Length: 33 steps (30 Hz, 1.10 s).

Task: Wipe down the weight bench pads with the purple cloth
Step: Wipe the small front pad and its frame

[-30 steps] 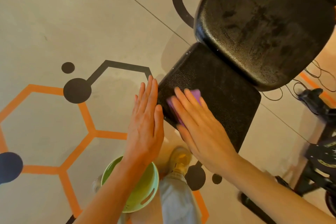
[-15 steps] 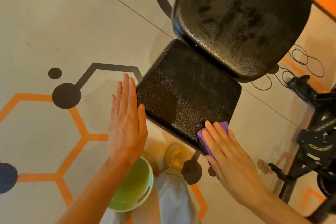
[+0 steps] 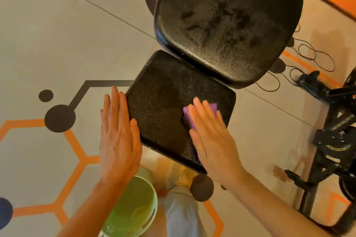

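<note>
Our right hand, fingers flat, presses the purple cloth onto the seat pad (black, pebbled); our left hand rests open at its edge.

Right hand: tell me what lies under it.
Under the flat right hand lies the purple cloth, pressed onto the black seat pad. Only the cloth's far edge and left side show past the fingers; the rest, and the pad beneath it, are covered.

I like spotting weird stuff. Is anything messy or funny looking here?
Yes. The back pad is covered in dull smears and streaks, while the seat pad looks more even. Loose black cords lie tangled on the floor beside the bench.
</note>
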Motion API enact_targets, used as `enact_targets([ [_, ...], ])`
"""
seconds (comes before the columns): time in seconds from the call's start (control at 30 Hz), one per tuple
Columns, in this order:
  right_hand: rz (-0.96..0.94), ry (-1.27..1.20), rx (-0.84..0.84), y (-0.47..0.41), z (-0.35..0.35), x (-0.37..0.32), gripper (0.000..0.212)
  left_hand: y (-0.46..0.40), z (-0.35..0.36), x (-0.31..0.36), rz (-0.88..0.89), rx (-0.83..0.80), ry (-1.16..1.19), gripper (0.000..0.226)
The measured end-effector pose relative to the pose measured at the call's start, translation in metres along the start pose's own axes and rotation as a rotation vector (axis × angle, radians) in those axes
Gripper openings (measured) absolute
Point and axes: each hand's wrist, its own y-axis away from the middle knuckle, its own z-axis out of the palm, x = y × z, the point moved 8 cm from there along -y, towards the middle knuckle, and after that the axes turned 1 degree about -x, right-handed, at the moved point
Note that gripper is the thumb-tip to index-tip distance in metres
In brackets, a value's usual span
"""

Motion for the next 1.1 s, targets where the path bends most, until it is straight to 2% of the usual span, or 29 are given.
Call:
enact_targets([
  [0.07, 0.187, -0.044, 0.093, -0.046, -0.015, 0.033, 0.053, 0.000, 0.000, -0.001, -0.006, 0.005, 0.001, 0.056],
  [0.13, 0.281, -0.053, 0.116, -0.057, -0.017, 0.034, 0.054, -0.002, 0.001, -0.003, -0.008, 0.020, 0.006, 0.055],
  [0.2, 0.171, -0.003, 0.060, -0.030, -0.005, -0.007, 0.055, -0.003, 0.002, -0.003, -0.008, 0.035, 0.015, 0.055],
  [0.27, -0.056, 0.058, -0.040, 0.008, 0.007, -0.055, 0.057, -0.003, 0.002, -0.005, -0.018, 0.043, 0.026, 0.055],
  [0.33, -0.211, 0.053, -0.072, 0.003, 0.009, -0.060, 0.056, -0.002, 0.001, -0.005, -0.032, 0.038, 0.054, 0.055],
  [0.37, -0.223, 0.046, -0.051, -0.019, 0.006, -0.054, 0.055, -0.002, 0.001, -0.005, -0.035, 0.035, 0.074, 0.055],
  [0.43, -0.118, -0.003, 0.015, -0.079, -0.002, -0.036, 0.054, -0.001, 0.001, -0.005, -0.033, 0.041, 0.093, 0.056],
  [0.5, 0.090, -0.001, 0.143, -0.129, -0.013, -0.021, 0.054, 0.000, 0.000, -0.008, -0.071, 0.076, 0.098, 0.057],
  [0.57, 0.177, -0.013, 0.179, -0.133, -0.010, -0.034, 0.054, 0.002, 0.001, -0.014, -0.155, 0.118, 0.149, 0.058],
  [0.6, 0.099, -0.020, 0.135, -0.122, -0.005, -0.053, 0.053, 0.003, 0.003, -0.016, -0.192, 0.125, 0.200, 0.059],
  [0.67, -0.199, 0.007, -0.010, -0.082, 0.005, -0.096, 0.053, 0.006, 0.008, -0.016, -0.228, 0.134, 0.305, 0.059],
  [0.73, -0.403, 0.052, -0.071, -0.075, 0.008, -0.102, 0.052, 0.006, 0.010, -0.017, -0.254, 0.144, 0.327, 0.060],
  [0.77, -0.389, 0.048, -0.054, -0.096, 0.005, -0.091, 0.051, 0.005, 0.011, -0.018, -0.262, 0.146, 0.314, 0.060],
  [0.87, -0.056, -0.067, 0.078, -0.175, -0.014, -0.052, 0.051, 0.003, 0.012, -0.020, -0.244, 0.150, 0.285, 0.058],
  [0.93, -0.001, -0.127, 0.118, -0.173, -0.016, -0.063, 0.047, 0.002, 0.014, -0.020, -0.233, 0.153, 0.295, 0.058],
  [1.03, -0.314, -0.046, -0.030, -0.110, -0.001, -0.116, 0.039, 0.001, 0.014, -0.021, -0.228, 0.172, 0.331, 0.055],
  [1.1, -0.461, -0.021, -0.120, -0.114, -0.002, -0.117, 0.038, 0.002, 0.013, -0.022, -0.240, 0.172, 0.345, 0.057],
])
